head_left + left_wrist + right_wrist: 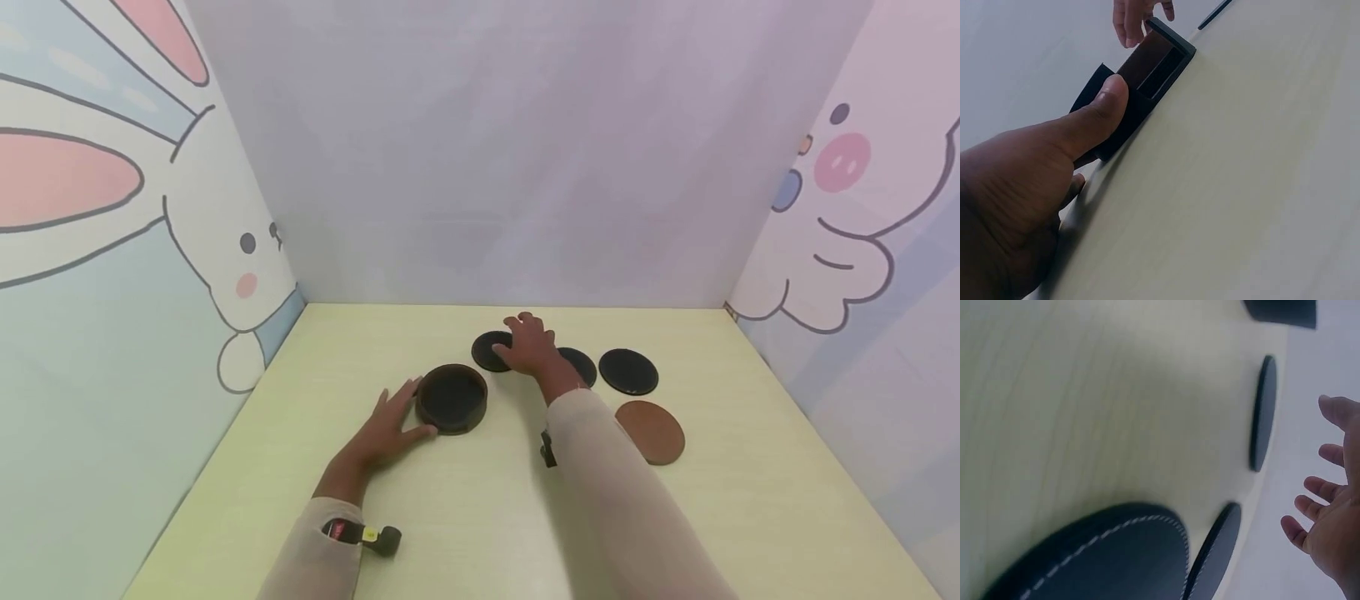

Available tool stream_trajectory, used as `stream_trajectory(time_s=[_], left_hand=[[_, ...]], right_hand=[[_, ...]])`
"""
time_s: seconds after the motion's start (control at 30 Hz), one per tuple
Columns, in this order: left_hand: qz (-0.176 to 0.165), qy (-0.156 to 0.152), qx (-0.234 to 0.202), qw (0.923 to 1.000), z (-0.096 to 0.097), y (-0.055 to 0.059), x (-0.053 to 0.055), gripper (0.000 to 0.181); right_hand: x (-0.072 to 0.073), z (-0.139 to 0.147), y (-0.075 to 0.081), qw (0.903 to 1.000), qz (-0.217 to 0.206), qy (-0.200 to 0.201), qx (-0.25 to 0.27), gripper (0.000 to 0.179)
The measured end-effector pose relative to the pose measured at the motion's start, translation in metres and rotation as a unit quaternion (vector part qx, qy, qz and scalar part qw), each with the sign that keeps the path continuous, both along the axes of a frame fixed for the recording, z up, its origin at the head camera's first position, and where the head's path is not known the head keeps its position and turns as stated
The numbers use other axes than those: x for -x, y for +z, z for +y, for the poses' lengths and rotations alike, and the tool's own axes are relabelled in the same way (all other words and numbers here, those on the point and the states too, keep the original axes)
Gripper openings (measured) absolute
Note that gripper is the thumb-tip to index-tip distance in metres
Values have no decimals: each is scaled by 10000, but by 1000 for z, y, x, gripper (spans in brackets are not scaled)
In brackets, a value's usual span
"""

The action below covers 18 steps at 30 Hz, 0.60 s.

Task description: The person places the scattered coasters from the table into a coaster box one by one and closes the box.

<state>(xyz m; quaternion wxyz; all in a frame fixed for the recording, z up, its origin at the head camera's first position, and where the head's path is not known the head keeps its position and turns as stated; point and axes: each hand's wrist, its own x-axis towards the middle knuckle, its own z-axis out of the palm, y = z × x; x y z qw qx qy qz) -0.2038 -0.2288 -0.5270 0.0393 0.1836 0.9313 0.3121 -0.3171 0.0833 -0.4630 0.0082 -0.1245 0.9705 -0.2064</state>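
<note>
My left hand holds a round dark coaster holder by its left side, thumb at the near edge and fingers at the far edge. In the left wrist view, a cutout in the holder's wall shows a brown inside. Over a black round coaster hovers my right hand, its fingers loosely spread and nothing in them. The right wrist view shows a gap between that hand and the coaster below.
Right of my right hand lie a partly covered black coaster and another black coaster. A brown coaster lies nearer, beside my right sleeve. Printed cartoon walls stand left and right of the pale table, with a plain wall behind.
</note>
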Motion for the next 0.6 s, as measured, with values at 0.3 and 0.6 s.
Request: stream_trajectory(time_s=[0.3, 0.6], left_hand=[[-31, 81, -103, 9999, 0, 4, 1, 103], [-201, 147, -56, 9997, -2, 2, -3, 104]], right_hand=[[-2, 3, -7, 9954, -273, 164, -908, 82], [-9, -12, -2, 9899, -426, 538, -1241, 87]])
